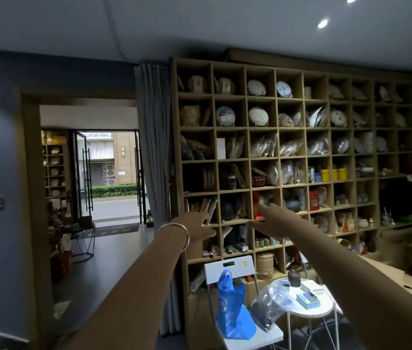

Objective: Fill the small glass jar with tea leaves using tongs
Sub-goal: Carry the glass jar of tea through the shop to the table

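Reaching forward at chest height, both arms stretch out toward a tall wooden cubby shelf that fills the right wall. The left hand, with a thin metal bangle on its wrist, has its fingers extended and spread, holding nothing. The right hand is likewise open, its fingers straight and pointing up toward the shelf, with nothing in its grasp (neither hand clearly touches the shelf, though they overlap it in the view). Below the arms stands a white folding chair carrying a blue plastic bag and, beside it, a clear plastic bag of dark tea leaves that leans off the seat toward a small round white table. On that table sit a small dark jar-like object, too dim to identify with confidence, and a pale teal box; I cannot tell whether the small glass jar or the tongs are among these things. The shelf compartments hold wrapped round tea cakes, packets and some yellow tins. A grey curtain hangs at the shelf's left edge, and further left an open doorway shows a street outside. Cardboard boxes lie at the right.
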Demonstrator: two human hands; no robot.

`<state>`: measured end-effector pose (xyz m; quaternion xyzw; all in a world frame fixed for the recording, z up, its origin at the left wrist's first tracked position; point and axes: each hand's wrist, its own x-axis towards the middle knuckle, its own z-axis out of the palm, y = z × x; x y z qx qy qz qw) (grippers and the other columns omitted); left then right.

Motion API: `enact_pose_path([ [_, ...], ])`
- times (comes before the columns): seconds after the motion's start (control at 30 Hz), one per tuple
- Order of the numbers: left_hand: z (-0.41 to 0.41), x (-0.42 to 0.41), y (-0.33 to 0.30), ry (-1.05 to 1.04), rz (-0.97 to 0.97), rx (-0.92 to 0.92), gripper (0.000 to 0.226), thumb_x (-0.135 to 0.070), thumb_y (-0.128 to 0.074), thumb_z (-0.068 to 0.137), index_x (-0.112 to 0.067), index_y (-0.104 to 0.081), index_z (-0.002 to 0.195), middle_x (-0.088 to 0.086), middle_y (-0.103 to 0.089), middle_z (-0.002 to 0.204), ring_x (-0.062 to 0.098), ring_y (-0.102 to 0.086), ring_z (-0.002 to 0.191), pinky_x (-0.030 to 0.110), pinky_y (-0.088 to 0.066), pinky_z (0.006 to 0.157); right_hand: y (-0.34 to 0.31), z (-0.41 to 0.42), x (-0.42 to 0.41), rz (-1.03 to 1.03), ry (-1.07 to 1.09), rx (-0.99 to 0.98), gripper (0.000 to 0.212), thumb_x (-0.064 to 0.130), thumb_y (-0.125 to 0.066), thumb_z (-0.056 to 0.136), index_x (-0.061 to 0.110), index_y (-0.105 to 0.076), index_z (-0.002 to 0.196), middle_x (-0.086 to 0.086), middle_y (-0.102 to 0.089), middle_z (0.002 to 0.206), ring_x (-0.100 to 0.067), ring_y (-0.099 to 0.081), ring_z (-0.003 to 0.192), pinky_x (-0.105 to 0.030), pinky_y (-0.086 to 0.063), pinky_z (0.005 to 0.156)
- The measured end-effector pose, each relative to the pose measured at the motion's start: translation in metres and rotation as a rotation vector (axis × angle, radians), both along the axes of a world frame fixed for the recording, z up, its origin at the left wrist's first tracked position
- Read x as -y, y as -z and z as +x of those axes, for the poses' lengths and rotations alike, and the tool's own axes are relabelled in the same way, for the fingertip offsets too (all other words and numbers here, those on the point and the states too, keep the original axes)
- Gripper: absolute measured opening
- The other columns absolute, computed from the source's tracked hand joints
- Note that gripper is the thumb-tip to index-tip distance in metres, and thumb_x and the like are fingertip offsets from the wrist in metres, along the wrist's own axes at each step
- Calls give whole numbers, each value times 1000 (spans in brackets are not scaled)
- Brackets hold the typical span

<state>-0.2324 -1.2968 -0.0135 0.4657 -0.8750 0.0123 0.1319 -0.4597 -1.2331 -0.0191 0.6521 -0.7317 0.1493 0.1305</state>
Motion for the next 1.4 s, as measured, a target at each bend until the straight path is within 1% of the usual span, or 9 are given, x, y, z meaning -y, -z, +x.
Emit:
enact_pose_path([
  [0.17,-46,123,-20,35,-27,-22,55,-49,-54,89,-19,-47,135,5,-58,130,23,-55,116,39,-44,98,-15,-46,112,-23,26,20,78,67,-47,84,20,-28,144,-14,-49,135,-32,-52,117,-45,-48,93],
  [0.33,-91,227,-19,72,-8,-78,61,-49,-54,89,-26,-40,144,1,-58,129,19,-56,110,29,-44,85,-18,-82,205,-2,40,21,83,69,-47,83,19,-26,145,-12,-49,137,-32,-51,119,-47,-48,94],
  [0.47,-124,311,-10,73,48,-154,63,-50,-55,87,-29,-37,144,1,-52,139,20,-55,117,33,-46,94,-15,-112,281,-4,43,6,80,69,-47,83,21,-29,143,-12,-51,133,-31,-54,115,-45,-51,90],
  [0.6,-161,403,-6,101,36,-164,63,-50,-55,87,-29,-37,144,0,-51,140,20,-52,122,34,-45,96,-11,-143,366,-14,67,-4,79,69,-46,82,22,-28,143,-12,-50,133,-32,-53,115,-46,-50,90],
  [0.73,-199,501,-3,130,77,-247,62,-49,-57,86,-29,-39,143,1,-46,146,21,-48,128,36,-44,100,-11,-179,454,-6,81,-2,76,67,-48,83,21,-31,141,-12,-53,131,-29,-56,112,-45,-52,89],
  [0.87,-239,594,-9,136,106,-250,63,-50,-57,87,-29,-38,143,2,-45,147,22,-47,130,39,-42,104,-22,-218,538,-21,104,12,80,66,-50,83,20,-27,144,-11,-48,139,-29,-51,121,-43,-50,94],
  [1.07,-289,695,-16,146,71,-253,55,-46,-57,88,-30,-43,139,-1,-55,134,20,-53,120,34,-47,95,-23,-268,642,-39,82,23,79,66,-50,82,20,-29,144,-11,-45,142,-29,-48,124,-43,-48,96],
  [1.3,-347,786,0,83,72,-294,55,-46,-59,88,-31,-44,138,-2,-58,127,18,-56,113,32,-48,92,-19,-330,758,16,33,12,84,68,-49,82,20,-24,146,-12,-43,143,-31,-47,125,-44,-47,97],
  [1.4,-376,822,7,31,88,-359,54,-47,-59,87,-32,-45,137,-8,-56,113,12,-56,99,26,-44,82,-18,-362,810,0,-18,-3,82,69,-49,81,22,-27,145,-11,-45,140,-30,-49,122,-43,-46,93],
])
